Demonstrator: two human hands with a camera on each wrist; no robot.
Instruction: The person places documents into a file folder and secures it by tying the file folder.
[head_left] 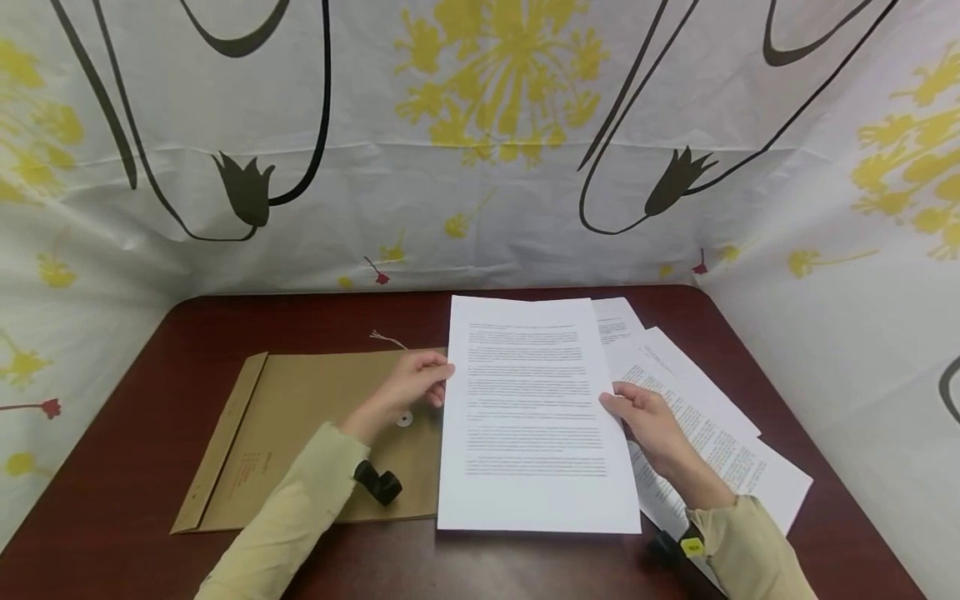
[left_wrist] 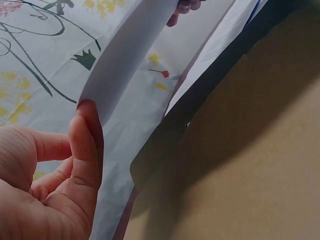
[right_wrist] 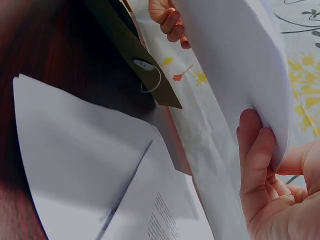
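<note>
A stack of printed sheets is held up off the table, its text side toward me in the head view. My left hand pinches the left edge between thumb and fingers; my right hand pinches the right edge. In the left wrist view the left hand grips the bent edge of the paper. The right wrist view has the right hand gripping the paper's other side. Below the left forearm lies a brown paper envelope with a button and white string, partly hidden behind the held sheets.
More printed sheets lie fanned out on the right of the dark red table, overlapping one another. Something dark shows beneath their near end, partly hidden by my right arm. A white cloth with flower patterns hangs behind and beside the table.
</note>
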